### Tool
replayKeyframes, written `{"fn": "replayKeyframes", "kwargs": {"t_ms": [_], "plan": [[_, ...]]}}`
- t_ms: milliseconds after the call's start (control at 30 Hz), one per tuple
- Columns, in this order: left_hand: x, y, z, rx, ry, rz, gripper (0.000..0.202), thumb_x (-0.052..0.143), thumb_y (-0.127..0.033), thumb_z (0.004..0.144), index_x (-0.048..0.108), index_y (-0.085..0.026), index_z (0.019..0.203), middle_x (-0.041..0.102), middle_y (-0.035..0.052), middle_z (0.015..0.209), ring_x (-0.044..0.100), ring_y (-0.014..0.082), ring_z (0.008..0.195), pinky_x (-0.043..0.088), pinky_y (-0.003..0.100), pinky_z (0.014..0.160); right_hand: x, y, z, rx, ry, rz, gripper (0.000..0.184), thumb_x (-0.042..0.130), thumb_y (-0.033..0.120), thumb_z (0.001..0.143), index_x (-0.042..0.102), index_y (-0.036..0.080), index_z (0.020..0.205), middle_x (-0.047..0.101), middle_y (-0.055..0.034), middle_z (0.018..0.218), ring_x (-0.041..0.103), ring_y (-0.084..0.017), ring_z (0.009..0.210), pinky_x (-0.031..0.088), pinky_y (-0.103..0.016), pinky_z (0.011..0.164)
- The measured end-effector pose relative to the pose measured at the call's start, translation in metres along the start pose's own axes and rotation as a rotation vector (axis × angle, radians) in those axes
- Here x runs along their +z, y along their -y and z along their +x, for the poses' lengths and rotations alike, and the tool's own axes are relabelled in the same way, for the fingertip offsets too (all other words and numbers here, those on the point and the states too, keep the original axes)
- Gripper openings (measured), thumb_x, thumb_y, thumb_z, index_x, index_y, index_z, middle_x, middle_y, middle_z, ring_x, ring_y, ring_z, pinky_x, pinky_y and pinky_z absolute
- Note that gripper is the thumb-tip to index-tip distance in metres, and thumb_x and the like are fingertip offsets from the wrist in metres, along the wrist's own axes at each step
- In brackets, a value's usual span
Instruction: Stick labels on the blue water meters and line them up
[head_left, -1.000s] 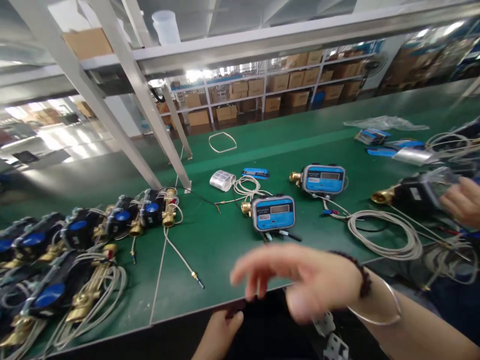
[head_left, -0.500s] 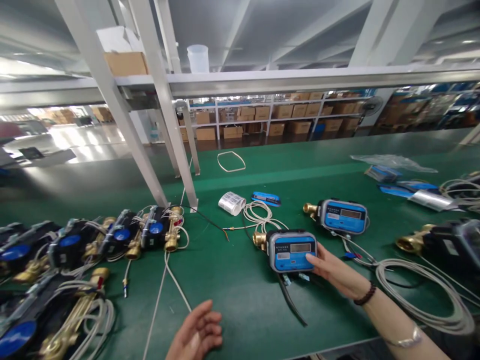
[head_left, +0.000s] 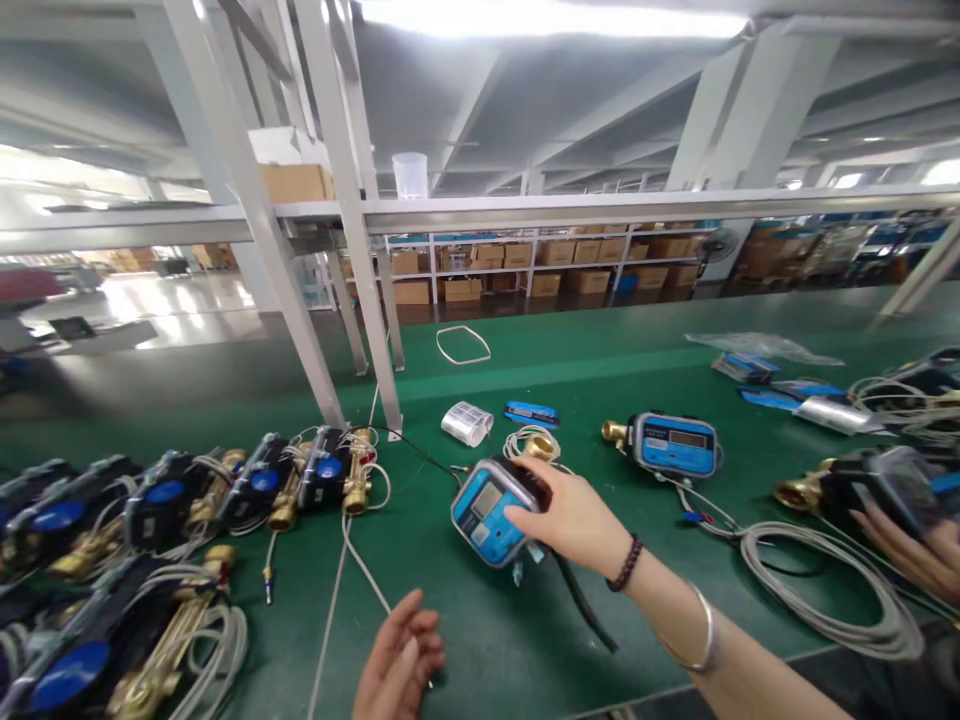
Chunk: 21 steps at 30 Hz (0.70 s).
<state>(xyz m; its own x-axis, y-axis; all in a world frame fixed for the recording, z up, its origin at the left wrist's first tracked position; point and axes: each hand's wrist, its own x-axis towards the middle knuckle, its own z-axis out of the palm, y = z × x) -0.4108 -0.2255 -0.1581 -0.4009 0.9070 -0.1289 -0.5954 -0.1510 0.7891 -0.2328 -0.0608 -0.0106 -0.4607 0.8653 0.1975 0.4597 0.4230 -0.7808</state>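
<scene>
Green matting covers the bench (head_left: 465,610) under grey steel shelf posts. Right hand (head_left: 574,515) grips a rounded blue-faced meter (head_left: 487,512), tilted up off the mat, its brass fitting (head_left: 538,446) behind. Left hand (head_left: 397,665) hovers loosely open, holding nothing, just above the bench edge. Rows of black-and-brass meters (head_left: 150,520) lie left, perhaps wired together.
</scene>
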Motion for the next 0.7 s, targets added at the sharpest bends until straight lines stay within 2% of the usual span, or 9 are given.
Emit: {"fn": "replayKeyframes", "kwargs": {"t_ms": [67,167,267,333,400,500,567,633,700], "plan": [[0.014,0.001,0.003,0.134,-0.080,0.113,0.050,0.076,-0.042,0.068,0.063,-0.029,0.115,0.062,0.0083,0.121,0.059,0.0243,0.105,0.050,0.031,0.082,0.018,0.021,-0.017,-0.096,0.029,-0.232,0.057,0.068,0.027,0.066,0.058,0.015,0.120,0.068,-0.0108,0.105,0.063,-0.028,0.093,0.049,-0.041,0.086],[0.032,0.003,0.006,0.293,-0.139,0.286,0.066,0.072,-0.048,0.070,0.050,-0.027,0.129,0.047,0.0104,0.140,0.045,0.0276,0.126,0.046,0.032,0.093,0.036,0.035,-0.037,-0.126,0.031,-0.323,0.063,0.069,0.025,0.065,0.054,0.013,0.125,0.067,-0.0130,0.108,0.062,-0.029,0.098,0.048,-0.042,0.089],[0.043,0.007,0.007,0.253,-0.097,0.419,0.073,0.067,-0.050,0.073,0.041,-0.022,0.136,0.038,0.0125,0.146,0.036,0.0285,0.133,0.040,0.034,0.102,0.040,0.034,-0.044,-0.111,-0.033,-0.280,0.062,0.070,0.025,0.066,0.054,0.015,0.125,0.067,-0.0111,0.108,0.062,-0.028,0.098,0.048,-0.040,0.090],[0.048,0.013,0.008,0.221,-0.117,0.471,0.076,0.064,-0.051,0.075,0.036,-0.020,0.139,0.035,0.0132,0.148,0.034,0.0281,0.135,0.037,0.035,0.106,0.038,0.032,-0.046,-0.072,-0.080,-0.217,0.060,0.070,0.024,0.066,0.056,0.015,0.123,0.068,-0.0093,0.106,0.062,-0.026,0.096,0.049,-0.039,0.089],[0.053,0.019,0.010,0.204,-0.154,0.475,0.079,0.058,-0.053,0.078,0.026,-0.020,0.143,0.035,0.0137,0.148,0.038,0.0275,0.133,0.037,0.037,0.106,0.036,0.032,-0.051,-0.047,-0.114,-0.163,0.057,0.071,0.022,0.065,0.057,0.016,0.121,0.068,-0.0085,0.106,0.063,-0.025,0.096,0.049,-0.039,0.089],[0.058,0.021,0.014,0.193,-0.139,0.461,0.083,0.050,-0.055,0.082,0.012,-0.020,0.148,0.041,0.0141,0.144,0.046,0.0263,0.127,0.038,0.039,0.105,0.041,0.036,-0.059,-0.074,-0.141,-0.147,0.056,0.070,0.020,0.066,0.058,0.016,0.120,0.067,-0.0100,0.107,0.062,-0.026,0.099,0.050,-0.040,0.090],[0.058,0.013,0.015,0.204,-0.142,0.514,0.082,0.051,-0.053,0.082,0.016,-0.018,0.147,0.043,0.0132,0.143,0.043,0.0259,0.130,0.033,0.039,0.109,0.049,0.040,-0.065,-0.103,-0.156,-0.167,0.058,0.071,0.020,0.067,0.056,0.015,0.122,0.068,-0.0114,0.104,0.062,-0.028,0.097,0.051,-0.042,0.087],[0.057,-0.004,0.015,0.186,-0.150,0.584,0.073,0.054,-0.048,0.081,0.031,-0.017,0.143,0.042,0.0110,0.144,0.037,0.0256,0.133,0.026,0.039,0.112,0.057,0.043,-0.067,-0.122,-0.175,-0.200,0.059,0.072,0.023,0.069,0.055,0.014,0.125,0.068,-0.0128,0.100,0.063,-0.030,0.093,0.053,-0.044,0.082],[0.057,-0.027,0.017,0.106,-0.144,0.625,0.062,0.057,-0.041,0.079,0.044,-0.018,0.136,0.046,0.0096,0.141,0.039,0.0262,0.132,0.027,0.040,0.112,0.067,0.045,-0.067,-0.152,-0.168,-0.241,0.059,0.072,0.026,0.071,0.054,0.013,0.125,0.068,-0.0134,0.095,0.065,-0.031,0.089,0.055,-0.044,0.076]]}}
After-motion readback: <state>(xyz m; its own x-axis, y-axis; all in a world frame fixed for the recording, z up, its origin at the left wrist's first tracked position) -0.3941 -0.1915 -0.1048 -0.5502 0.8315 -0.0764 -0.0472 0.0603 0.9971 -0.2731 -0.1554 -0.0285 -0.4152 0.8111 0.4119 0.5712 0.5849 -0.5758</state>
